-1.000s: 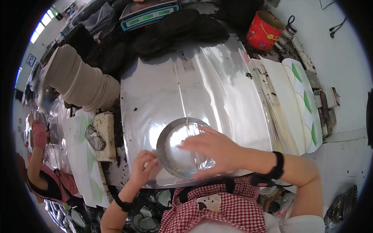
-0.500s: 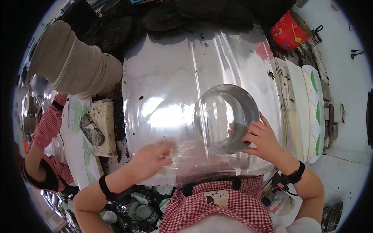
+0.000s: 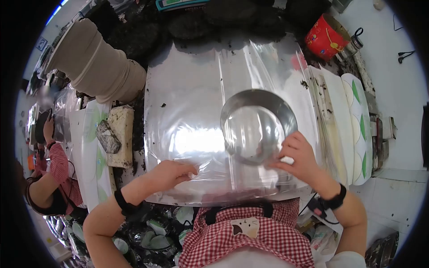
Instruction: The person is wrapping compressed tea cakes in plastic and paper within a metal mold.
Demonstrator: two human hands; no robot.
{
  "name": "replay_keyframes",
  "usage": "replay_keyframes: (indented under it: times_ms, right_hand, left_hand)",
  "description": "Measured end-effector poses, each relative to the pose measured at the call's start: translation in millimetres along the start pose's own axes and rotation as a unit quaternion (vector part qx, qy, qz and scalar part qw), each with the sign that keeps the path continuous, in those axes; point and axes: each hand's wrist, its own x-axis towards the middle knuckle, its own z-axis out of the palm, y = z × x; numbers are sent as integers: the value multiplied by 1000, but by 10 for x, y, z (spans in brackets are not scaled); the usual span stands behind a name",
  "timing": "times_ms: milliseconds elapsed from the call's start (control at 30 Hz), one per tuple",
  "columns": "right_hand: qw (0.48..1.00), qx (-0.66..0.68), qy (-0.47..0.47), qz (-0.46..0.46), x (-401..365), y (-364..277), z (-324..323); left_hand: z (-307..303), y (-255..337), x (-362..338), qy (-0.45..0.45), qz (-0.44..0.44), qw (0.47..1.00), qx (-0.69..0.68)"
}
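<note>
A round metal ring [image 3: 286, 117] stands on clear plastic film [image 3: 187, 107] spread over the table. My left hand [image 3: 172, 174] is at the film's near left part, its fingers together on wrinkled film. At the ring's lower right edge is my right hand [image 3: 300, 160], its fingers curled and partly blurred. A small white thing [image 3: 287, 160] shows between those fingers; what it is stays unclear. The film's surface shines brightly between my left hand and the ring.
A tall stack of beige round pieces [image 3: 98, 67] leans at the left, near a dirty pale block [image 3: 121, 138] with a dark wrapped piece. At the right are stacked sheets [image 3: 335, 129] and a red bucket [image 3: 324, 40]. Another person's arm [image 3: 58, 161] shows far left.
My left hand has come down onto the film and slowed. My right hand has shifted slightly and its fingers have curled away from the ring's rim. The ring has moved slightly up in view.
</note>
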Motion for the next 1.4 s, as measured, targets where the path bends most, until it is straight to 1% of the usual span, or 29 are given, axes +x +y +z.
replay_keyframes:
  times_ms: [33,67,133,167,200,233,267,333,400,500,567,600,633,667,700,733,767,800,867,900,933,967,1000,1067,1100,1167,1233,1333,1400]
  right_hand:
    - [999,37,13,11,-8,-171,-103]
    - [995,87,6,-53,-62,-323,-134]
    - [982,95,-67,-146,-113,-781,-71]
    - [974,116,-87,-173,-184,-904,77]
    - [975,110,-80,-174,-263,-937,222]
    - [980,101,-84,-149,-338,-940,370]
    - [984,93,-90,-124,-360,-902,489]
    - [996,-10,9,-86,-171,-660,609]
    - [995,-56,-51,63,225,-258,750]
    - [988,-146,44,1,229,35,765]
    - [992,85,-80,-56,-275,-247,629]
    - [889,128,-439,11,-345,-562,324]
    - [879,322,-324,-134,-1008,-460,571]
    - [880,321,-325,-130,-893,-459,459]
    - [954,160,-249,-45,-699,-483,270]
    - [986,-5,-162,40,-583,-502,182]
    - [974,-94,-204,35,-571,-336,248]
    - [974,-95,-201,38,-551,-312,278]
    - [985,23,-163,-49,-288,-384,98]
    - [993,22,-90,-77,128,-374,-139]
    - [994,-15,-21,-105,615,-188,-321]
    - [989,-87,33,-112,1105,118,-448]
    - [987,-97,97,-85,1624,423,-512]
    - [966,-174,173,-86,2638,1136,-505]
    - [958,-211,180,-73,3045,1451,-413]
    - [947,-247,195,-62,3510,1919,-127]
    - [914,-350,188,-80,3819,2215,103]
    - [950,-276,141,-27,3992,2412,247]
    - [928,-218,296,-55,3944,2188,-20]
  left_hand:
    - [-155,104,9,-21,-12,1000,6]
    - [-305,164,96,-16,-50,996,76]
    - [-798,320,303,161,55,982,79]
    - [-1074,488,382,217,19,973,75]
    - [-1348,828,365,258,33,963,73]
    - [-1486,1063,309,305,75,949,-8]
    - [-1585,1271,198,303,81,950,-3]
    - [-1586,1577,-29,256,87,956,117]
    - [-1449,1608,-102,161,181,955,172]
    - [-972,1339,-174,49,169,963,205]
    - [-626,1024,-249,22,157,962,224]
    - [-448,810,-267,23,146,962,231]
    - [-274,554,-270,24,149,962,227]
    - [-118,289,-259,10,129,966,222]
    - [-52,151,-223,-2,107,970,218]
    - [-59,175,-193,-4,107,971,214]
    - [-99,248,-163,5,93,978,184]
    - [-213,295,-137,14,82,984,157]
    - [-790,473,-190,62,67,981,174]
    - [-1102,489,-302,193,75,928,311]
    - [-1462,450,-400,368,22,844,390]
    - [-1966,274,-338,615,88,694,364]
    - [-2590,212,-451,625,46,574,527]
    - [-3406,-799,-1150,522,-156,649,531]
    - [-3449,-705,-1151,528,-156,643,532]
    - [-3471,-451,-1198,557,-166,735,348]
    - [-3594,-530,-1425,547,-186,725,374]
    - [-3524,-522,-1606,501,-234,721,418]
    - [-3066,2,-1099,575,-74,662,475]
